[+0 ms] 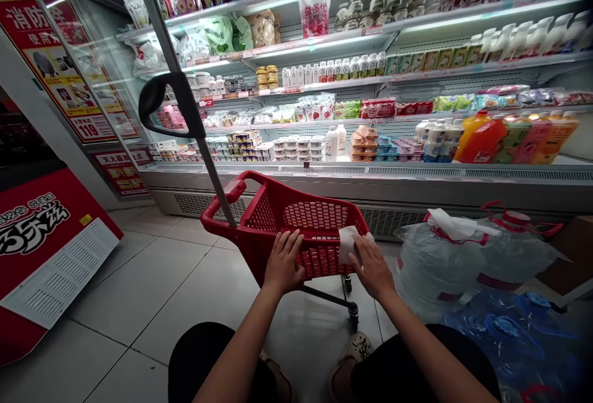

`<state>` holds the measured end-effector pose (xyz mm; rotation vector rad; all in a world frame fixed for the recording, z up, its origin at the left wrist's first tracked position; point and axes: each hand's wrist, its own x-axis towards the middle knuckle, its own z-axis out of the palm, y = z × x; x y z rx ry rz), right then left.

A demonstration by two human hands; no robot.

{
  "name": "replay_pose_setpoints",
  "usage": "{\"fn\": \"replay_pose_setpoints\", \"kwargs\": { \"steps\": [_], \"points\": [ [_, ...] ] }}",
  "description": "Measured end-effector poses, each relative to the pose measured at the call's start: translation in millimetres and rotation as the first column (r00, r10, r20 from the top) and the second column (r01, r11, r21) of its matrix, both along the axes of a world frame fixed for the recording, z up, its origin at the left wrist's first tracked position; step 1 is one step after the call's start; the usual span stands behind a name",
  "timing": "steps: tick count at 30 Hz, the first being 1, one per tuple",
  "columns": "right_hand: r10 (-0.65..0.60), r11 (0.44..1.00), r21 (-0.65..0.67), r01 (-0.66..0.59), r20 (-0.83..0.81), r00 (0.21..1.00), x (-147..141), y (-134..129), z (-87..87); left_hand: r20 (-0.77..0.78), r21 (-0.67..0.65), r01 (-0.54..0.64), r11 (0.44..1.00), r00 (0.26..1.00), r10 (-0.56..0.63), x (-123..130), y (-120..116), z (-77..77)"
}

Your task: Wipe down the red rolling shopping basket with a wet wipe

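Note:
A small red plastic shopping cart (264, 205) stands in front of me, its slatted basket angled to the right. My left hand (283, 261) grips the near side of the basket, with the fingers over the top rim and the thumb lower on the outside. At the basket's right end, my right hand (370, 264) presses a white cloth (347, 243) against the rim and side. Part of the cloth lies hidden under the fingers. A grey pole with a black looped handle (189, 106) rises from the cart's left end.
A refrigerated display shelf (296, 171) with packaged dairy and drinks runs behind the cart. Large wrapped water jugs (440, 261) and blue-tinted bottles (504, 335) stand close on my right. On the left is a red freezer cabinet (50, 254). Pale tiles (152, 285) cover the floor.

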<state>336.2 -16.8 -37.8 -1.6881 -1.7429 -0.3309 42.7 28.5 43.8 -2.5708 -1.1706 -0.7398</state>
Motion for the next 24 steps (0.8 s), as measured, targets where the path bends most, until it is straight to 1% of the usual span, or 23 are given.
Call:
{"fn": "replay_pose_setpoints", "kwargs": {
  "steps": [1, 3, 5, 8, 10, 12, 14, 16, 18, 20, 22, 24],
  "points": [
    [-0.016, 1.0, 0.003, 0.016, -0.026, 1.0, -2, 1, -0.2, 0.003, -0.005, 0.003, 1.0, 1.0, -0.003, 1, 0, 0.4],
    [-0.005, 1.0, 0.016, 0.005, -0.038, 0.999, -20, 3, 3.8, 0.011, -0.015, 0.007, 1.0, 1.0, -0.006, 2, 0, 0.2],
    [0.073, 0.997, 0.028, -0.073, 0.014, 0.997, -50, 7, 12.1, 0.02, -0.023, 0.01, 1.0, 1.0, -0.009, 2, 1, -1.0],
    [0.209, 0.977, 0.02, -0.212, 0.112, 0.972, -95, 13, 26.0, 0.021, -0.029, 0.013, 0.999, 1.0, -0.013, 0, 3, -3.6],
    [0.246, 0.968, 0.013, -0.25, 0.139, 0.959, -109, 15, 32.0, 0.015, -0.03, 0.015, 0.999, 1.0, -0.015, -2, 4, -4.2],
    [0.263, 0.964, -0.001, -0.267, 0.157, 0.952, -104, 16, 33.0, 0.007, -0.027, 0.018, 0.999, 1.0, -0.018, -5, 6, -3.1],
    [0.259, 0.966, -0.02, -0.259, 0.171, 0.951, -81, 16, 28.8, 0.001, -0.02, 0.016, 1.0, 1.0, -0.016, -6, 6, -0.7],
    [0.205, 0.979, -0.032, -0.202, 0.16, 0.966, -49, 15, 20.7, 0.003, -0.015, 0.01, 1.0, 1.0, -0.01, -7, 7, 1.9],
    [0.118, 0.993, -0.038, -0.114, 0.124, 0.985, -17, 13, 11.0, 0.012, -0.016, 0.005, 1.0, 1.0, -0.005, -7, 8, 3.8],
    [0.048, 0.998, -0.054, -0.043, 0.082, 0.995, 6, 12, 2.6, 0.023, -0.023, 0.002, 1.0, 1.0, -0.001, -7, 10, 4.7],
    [0.005, 0.998, -0.069, -0.002, 0.037, 0.999, 15, 13, -2.1, 0.028, -0.03, -0.005, 1.0, 1.0, 0.006, -6, 13, 5.1],
    [-0.018, 0.997, -0.07, 0.017, -0.009, 1.0, 7, 15, -2.2, 0.028, -0.035, -0.018, 0.999, 0.999, 0.019, -6, 16, 5.5]
  ]
}}
